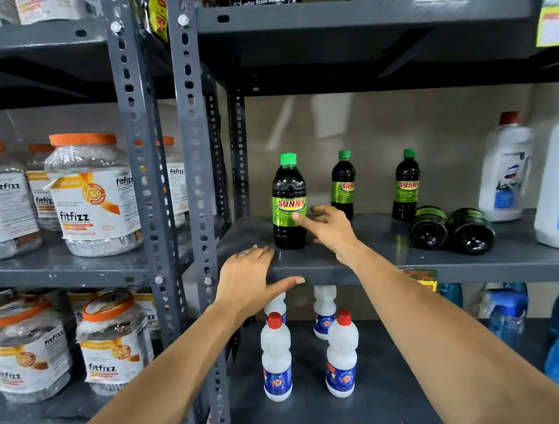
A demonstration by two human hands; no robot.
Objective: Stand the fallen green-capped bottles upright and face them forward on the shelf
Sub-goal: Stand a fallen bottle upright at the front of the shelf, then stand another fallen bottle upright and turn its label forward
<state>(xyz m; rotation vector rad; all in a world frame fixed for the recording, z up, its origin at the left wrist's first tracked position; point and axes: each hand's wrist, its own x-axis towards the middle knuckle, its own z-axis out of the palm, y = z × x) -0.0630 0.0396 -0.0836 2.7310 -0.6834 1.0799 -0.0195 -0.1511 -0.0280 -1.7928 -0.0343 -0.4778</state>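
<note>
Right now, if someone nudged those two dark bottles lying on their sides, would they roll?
Probably: the two fallen bottles are round and lie on a smooth metal shelf. They look full of dark liquid, so likely heavyish. Side by side, one may bump the other.

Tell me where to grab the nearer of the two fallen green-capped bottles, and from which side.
Probably take the nearer fallen bottle around its round body just behind the base, coming from the front with the right hand. It lies on its side with the base toward the shelf edge and the cap pointing back, out of view. The second fallen bottle lies against its right side, so wrap it from above.
</note>
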